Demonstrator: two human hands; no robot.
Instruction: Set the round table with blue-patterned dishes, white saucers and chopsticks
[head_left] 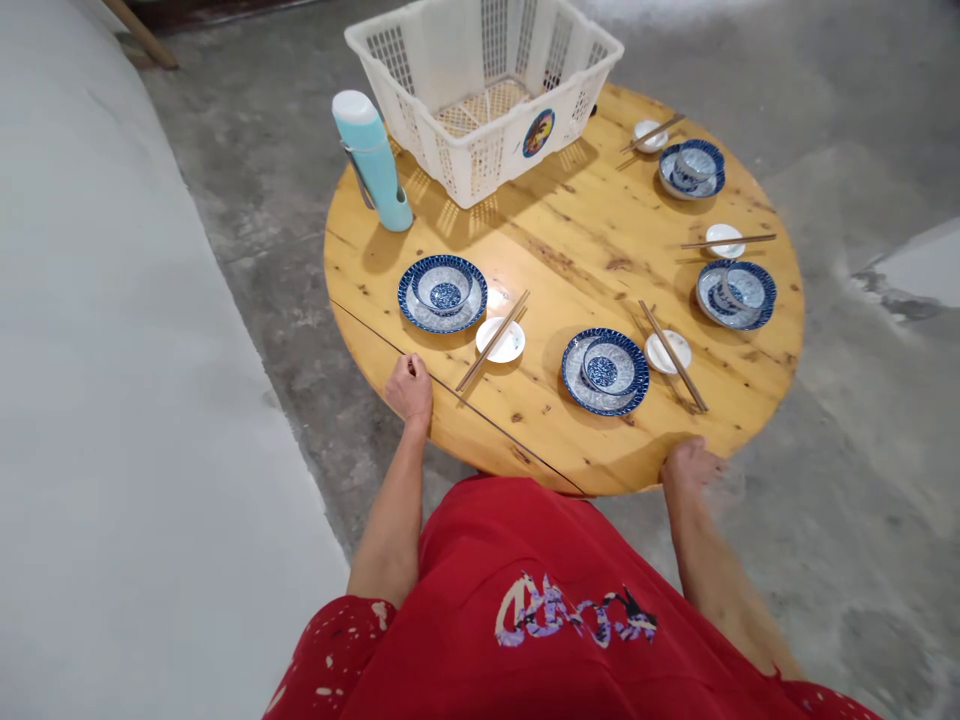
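Red shirt point(525, 540) takes up the closest bit, below and between the two sets of fingers. Left fingers point(403, 380) are curled into a loose fist on the rim of the round wooden desk point(544, 245), nothing visible in them. Right fingers point(703, 463) are at the same rim further right, but blurry, so I can't tell how far they're curled or whether they grip the edge.

Just beyond the left ones: a blue-patterned plate point(442, 325) with a bowl point(444, 290) on it, and right of that, chopsticks point(493, 340) across a small white dish point(511, 348). Up and left of the right ones sits a second blue-patterned plate point(605, 408). Way past the left fingers: turquoise bottle point(375, 165), white basket point(491, 160).
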